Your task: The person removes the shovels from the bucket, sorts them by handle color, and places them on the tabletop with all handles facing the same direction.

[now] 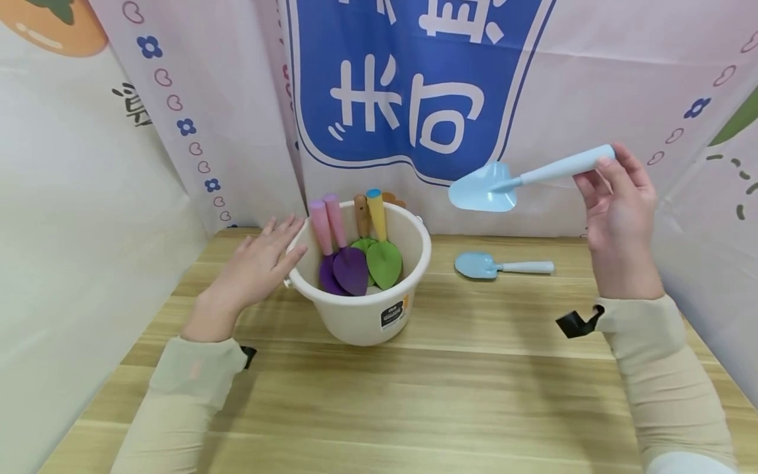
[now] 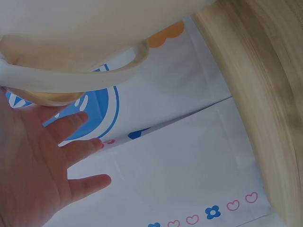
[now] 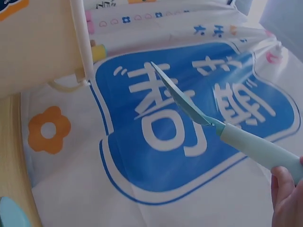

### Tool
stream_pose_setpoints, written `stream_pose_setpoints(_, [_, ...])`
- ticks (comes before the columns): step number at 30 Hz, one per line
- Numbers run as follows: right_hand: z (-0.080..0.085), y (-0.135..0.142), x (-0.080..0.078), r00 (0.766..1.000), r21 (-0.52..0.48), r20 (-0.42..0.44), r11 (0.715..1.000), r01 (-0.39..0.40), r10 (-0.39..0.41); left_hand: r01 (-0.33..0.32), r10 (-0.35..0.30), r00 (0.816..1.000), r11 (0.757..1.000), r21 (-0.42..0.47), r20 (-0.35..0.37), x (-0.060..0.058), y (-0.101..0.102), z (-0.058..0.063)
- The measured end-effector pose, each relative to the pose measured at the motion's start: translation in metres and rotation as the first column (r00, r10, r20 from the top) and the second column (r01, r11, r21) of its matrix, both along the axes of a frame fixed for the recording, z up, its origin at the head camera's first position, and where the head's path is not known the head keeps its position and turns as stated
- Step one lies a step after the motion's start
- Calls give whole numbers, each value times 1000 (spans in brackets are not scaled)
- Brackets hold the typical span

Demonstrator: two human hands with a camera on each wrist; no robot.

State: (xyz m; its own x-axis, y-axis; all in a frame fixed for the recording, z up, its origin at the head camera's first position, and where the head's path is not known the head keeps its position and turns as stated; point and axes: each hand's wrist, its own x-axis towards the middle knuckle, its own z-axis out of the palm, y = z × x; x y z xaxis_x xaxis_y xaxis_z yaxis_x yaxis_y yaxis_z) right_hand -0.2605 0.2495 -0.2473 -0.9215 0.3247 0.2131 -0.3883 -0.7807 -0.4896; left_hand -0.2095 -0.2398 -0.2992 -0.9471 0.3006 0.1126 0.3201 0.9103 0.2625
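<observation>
Head: blue trowel in right grip

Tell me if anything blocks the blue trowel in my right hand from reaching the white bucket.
Nothing visible stands between the held blue trowel and the white bucket. The other blue trowel lies on the table, right of the bucket; your left hand is at the bucket's left side.
</observation>
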Motion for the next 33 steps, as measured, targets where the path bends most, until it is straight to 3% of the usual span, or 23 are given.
stream_pose_setpoints(7, [-14, 26, -9, 995, -105, 97, 994, 15, -5, -1, 1, 1000, 1000, 9, -2, 1, -2, 0])
stream_pose_setpoints(19, [-37, 56, -11, 977, -93, 196, 990, 108, -88, -1, 1, 1000, 1000, 6, 2, 1, -1, 0])
stream_pose_setpoints(33, [-55, 84, -16, 952, -163, 286, 974, 160, -109, 0, 0, 1000, 1000, 1, 4, 0, 0, 1])
